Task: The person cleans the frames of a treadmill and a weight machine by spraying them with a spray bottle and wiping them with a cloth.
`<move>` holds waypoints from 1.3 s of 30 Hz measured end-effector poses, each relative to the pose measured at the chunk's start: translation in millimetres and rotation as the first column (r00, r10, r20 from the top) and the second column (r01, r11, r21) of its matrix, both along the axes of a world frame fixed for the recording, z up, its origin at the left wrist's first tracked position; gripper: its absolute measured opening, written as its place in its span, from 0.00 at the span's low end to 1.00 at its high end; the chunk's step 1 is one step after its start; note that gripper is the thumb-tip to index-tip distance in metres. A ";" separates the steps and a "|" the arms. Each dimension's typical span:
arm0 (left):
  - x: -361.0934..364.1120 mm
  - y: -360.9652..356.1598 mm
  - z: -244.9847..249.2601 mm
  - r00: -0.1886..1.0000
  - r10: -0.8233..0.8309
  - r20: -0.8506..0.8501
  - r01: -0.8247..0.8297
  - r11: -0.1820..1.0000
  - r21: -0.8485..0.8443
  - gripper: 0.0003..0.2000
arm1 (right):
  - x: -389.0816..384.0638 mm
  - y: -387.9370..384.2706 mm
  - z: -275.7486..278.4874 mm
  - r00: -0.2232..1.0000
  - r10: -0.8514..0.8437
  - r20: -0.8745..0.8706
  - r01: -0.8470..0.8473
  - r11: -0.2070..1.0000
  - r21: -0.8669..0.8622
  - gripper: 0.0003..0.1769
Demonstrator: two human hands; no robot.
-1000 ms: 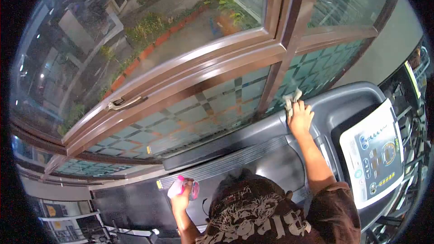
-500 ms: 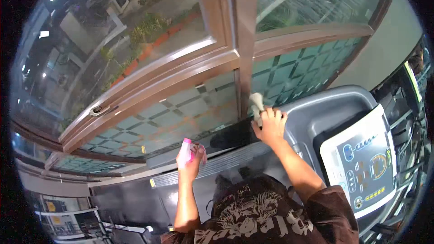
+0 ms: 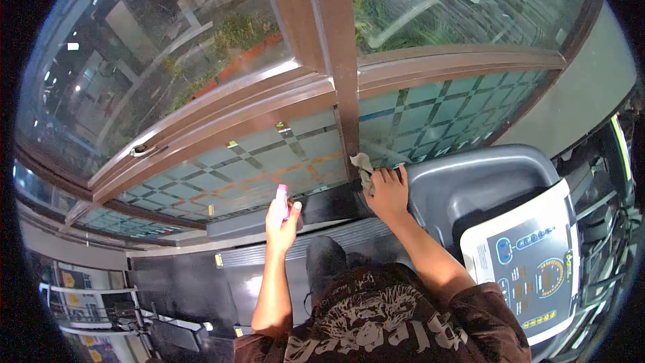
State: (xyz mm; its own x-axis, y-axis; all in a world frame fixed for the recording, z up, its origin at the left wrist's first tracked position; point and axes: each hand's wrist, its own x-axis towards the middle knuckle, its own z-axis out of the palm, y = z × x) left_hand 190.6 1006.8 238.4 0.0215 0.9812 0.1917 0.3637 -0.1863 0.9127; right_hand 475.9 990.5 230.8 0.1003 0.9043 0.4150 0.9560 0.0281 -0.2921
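Observation:
My left hand (image 3: 283,227) is closed around a spray bottle with a pink head (image 3: 282,193), held upright in front of the frosted lower glass (image 3: 269,161). My right hand (image 3: 390,196) grips a crumpled pale grey cloth (image 3: 363,169), whose upper end sticks out past the fingers. That cloth is at the foot of the brown upright window post (image 3: 346,114), close to the lower right pane (image 3: 430,111). Directly beside the right hand is the grey front housing of a treadmill (image 3: 497,165).
The treadmill's white-edged control panel (image 3: 531,275) is at the right, below the housing. A window handle (image 3: 140,151) sits on the left frame. The dark running belt (image 3: 178,282) extends left, toward gym equipment (image 3: 178,333). More equipment stands along the right edge.
The view has shifted slightly. My right hand and its cloth have moved a little lower and left along the post. My left hand has risen slightly with the bottle, and a knee now shows.

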 end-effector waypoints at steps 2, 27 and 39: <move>3.1 5.4 -3.9 0.999 0.012 0.038 -0.012 1.000 0.002 0.17 | 0.7 -0.9 -0.6 1.000 0.000 0.012 0.000 0.999 -0.036 0.20; 2.3 16.1 -75.8 0.926 0.034 0.376 -0.126 0.967 0.222 0.11 | 139.2 -24.7 61.9 0.913 -0.384 0.137 0.387 0.922 0.005 0.21; 4.9 13.1 -73.7 0.902 0.054 0.429 -0.134 0.979 0.157 0.10 | 85.0 -31.4 52.0 0.996 -0.007 -0.094 0.018 0.994 0.112 0.19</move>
